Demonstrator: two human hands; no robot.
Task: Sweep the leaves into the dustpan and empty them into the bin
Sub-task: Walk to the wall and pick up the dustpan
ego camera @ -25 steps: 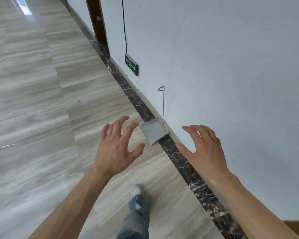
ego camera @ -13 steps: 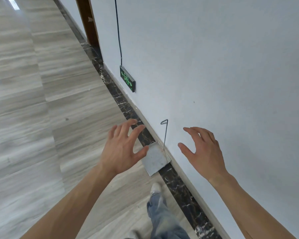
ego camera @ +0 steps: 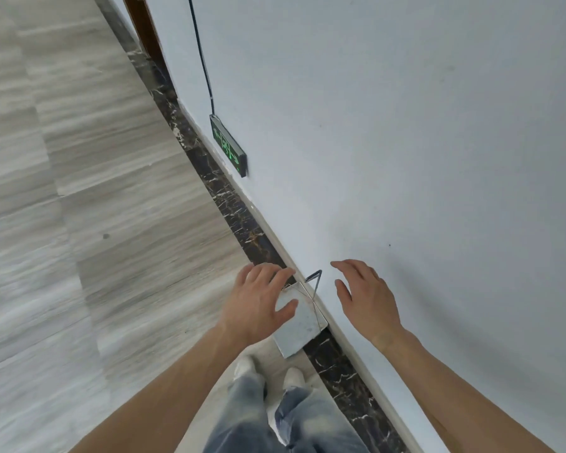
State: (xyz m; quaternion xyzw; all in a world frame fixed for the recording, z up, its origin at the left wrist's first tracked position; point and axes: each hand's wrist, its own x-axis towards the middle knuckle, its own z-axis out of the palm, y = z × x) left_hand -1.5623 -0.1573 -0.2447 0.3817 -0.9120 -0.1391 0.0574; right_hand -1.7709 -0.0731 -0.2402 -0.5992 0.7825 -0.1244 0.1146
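A grey metal dustpan (ego camera: pixel 299 328) rests on the floor against the white wall, its thin wire handle (ego camera: pixel 315 281) leaning on the wall. My left hand (ego camera: pixel 258 302) hovers over the pan's left part with fingers spread, holding nothing. My right hand (ego camera: pixel 368 299) is open just right of the wire handle, close to the wall, also empty. No leaves, broom or bin appear in view.
The white wall (ego camera: pixel 406 158) fills the right side. A dark marble strip (ego camera: pixel 239 220) runs along its base. A green exit sign (ego camera: pixel 229 147) with a black cable sits low on the wall. Grey wood-look floor (ego camera: pixel 95 223) spreads left. My feet (ego camera: pixel 268 374) stand just before the dustpan.
I have walked up to the dustpan; it now lies directly under my hands. Both hands stay open and have come closer around the wire handle.
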